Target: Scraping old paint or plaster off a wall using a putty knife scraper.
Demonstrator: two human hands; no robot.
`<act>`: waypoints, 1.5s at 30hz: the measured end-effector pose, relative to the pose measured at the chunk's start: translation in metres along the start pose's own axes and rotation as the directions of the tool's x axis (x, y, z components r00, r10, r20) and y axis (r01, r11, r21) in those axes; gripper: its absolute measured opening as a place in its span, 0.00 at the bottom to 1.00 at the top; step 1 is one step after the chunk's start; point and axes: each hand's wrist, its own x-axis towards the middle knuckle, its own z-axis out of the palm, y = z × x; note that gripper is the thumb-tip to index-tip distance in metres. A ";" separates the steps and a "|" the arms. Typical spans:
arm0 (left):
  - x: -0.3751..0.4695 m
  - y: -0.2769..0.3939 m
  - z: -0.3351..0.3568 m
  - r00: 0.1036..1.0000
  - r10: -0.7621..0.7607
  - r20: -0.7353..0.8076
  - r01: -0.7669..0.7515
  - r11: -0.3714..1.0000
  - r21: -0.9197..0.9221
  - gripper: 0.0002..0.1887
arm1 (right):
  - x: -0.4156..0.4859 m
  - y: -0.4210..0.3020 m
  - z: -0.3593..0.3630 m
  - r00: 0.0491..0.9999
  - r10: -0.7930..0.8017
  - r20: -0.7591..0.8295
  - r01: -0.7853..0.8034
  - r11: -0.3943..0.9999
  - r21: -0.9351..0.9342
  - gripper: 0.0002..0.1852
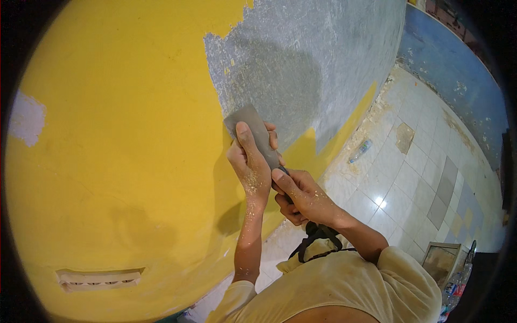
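Note:
A scraper with a flat grey metal blade point(258, 129) slants up and left, its front edge at the border between yellow paint point(141, 121) and bared grey wall point(278, 80). My left hand point(252, 161) grips the blade, thumb on top and fingers wrapped underneath. Behind it, my right hand point(305, 196) is closed around the dark handle point(286, 171), thumb laid along it. Yellowish paint flakes cling to my left wrist and both forearms. Whether the blade's edge touches the wall is hard to tell.
A plastic bottle point(360, 151) lies on the tiled floor point(363, 202), where crumbs line the wall's foot. Several bottles point(454, 290) stand beside a framed box point(442, 262) at lower right. A recessed socket panel point(99, 278) sits low left; a blue wall point(444, 52) rises opposite.

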 end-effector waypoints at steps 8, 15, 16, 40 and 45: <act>0.002 0.002 0.004 0.999 -0.015 -0.033 0.014 1.000 -0.019 0.29 | -0.002 -0.003 -0.001 0.999 -0.042 0.006 0.042 0.998 -0.049 0.23; 0.009 0.001 0.006 0.998 0.031 -0.056 -0.032 0.999 -0.006 0.32 | 0.005 -0.002 -0.010 0.998 -0.046 0.041 0.049 0.996 -0.071 0.23; 0.005 -0.002 0.007 0.997 0.034 -0.071 -0.034 0.999 0.000 0.32 | 0.006 -0.006 -0.011 0.999 -0.045 0.024 0.046 0.996 -0.070 0.23; 0.010 0.006 0.004 0.999 0.021 -0.024 -0.021 1.000 -0.001 0.33 | 0.007 -0.004 -0.005 0.996 -0.089 0.022 0.090 0.994 -0.065 0.23; 0.015 0.010 0.003 1.000 0.001 0.017 -0.002 0.999 0.041 0.34 | 0.010 -0.005 -0.005 0.998 -0.038 0.046 0.037 0.999 0.024 0.23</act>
